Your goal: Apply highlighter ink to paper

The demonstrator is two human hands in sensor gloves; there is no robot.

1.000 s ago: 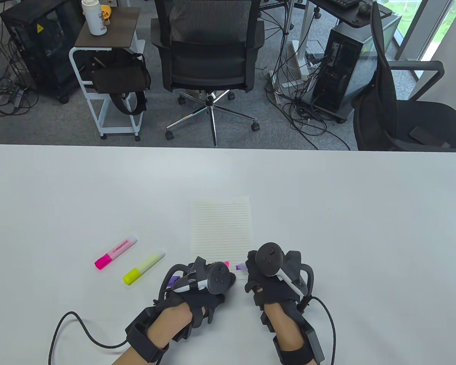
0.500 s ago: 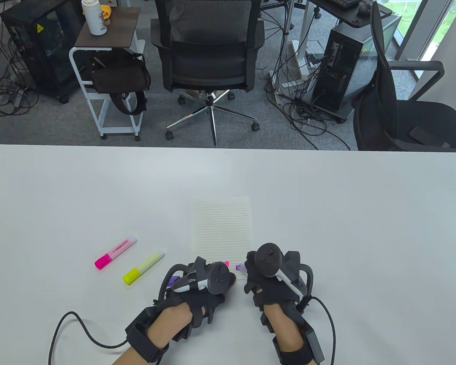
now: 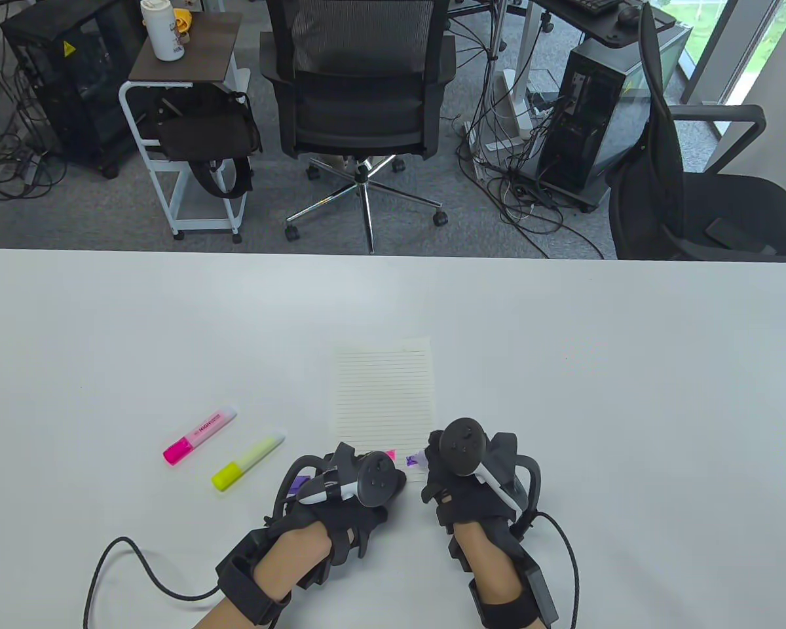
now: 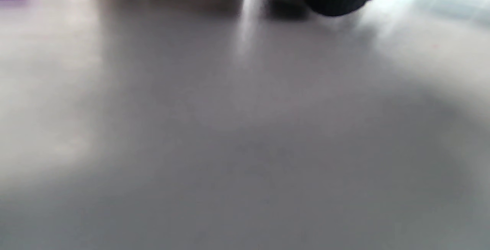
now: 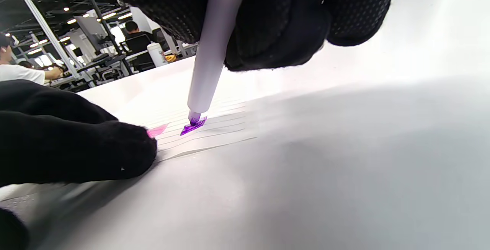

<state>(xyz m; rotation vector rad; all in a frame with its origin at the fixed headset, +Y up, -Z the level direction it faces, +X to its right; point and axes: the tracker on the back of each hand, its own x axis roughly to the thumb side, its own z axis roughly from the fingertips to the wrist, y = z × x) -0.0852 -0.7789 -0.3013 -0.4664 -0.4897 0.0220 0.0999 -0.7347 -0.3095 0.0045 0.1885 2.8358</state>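
Purple highlighter (image 5: 208, 62) pinched in rt fingers (image 5: 283, 28) — tip on paper (image 3: 383, 393); lt fingers (image 5: 76, 142) unclear.

A white, round-cornered table (image 3: 629, 393) filled the near half of the table view, with grey carpet (image 3: 72, 216) beyond its far edge. Behind the table, near the middle, stood a black mesh-backed office chair (image 3: 360, 78) on a chrome star base. To its left was a small white-framed cart with a dark brown top (image 3: 203, 52); a white bottle (image 3: 162, 29) stood on that top, and a black bag (image 3: 203, 131) hung in the frame below. A black computer tower (image 3: 65, 78) stood at far left and another (image 3: 586, 124) at right, with a tangle of black cables (image 3: 517, 190) on the floor beside it. A second black armchair (image 3: 694, 196) stood at the table's far right corner.
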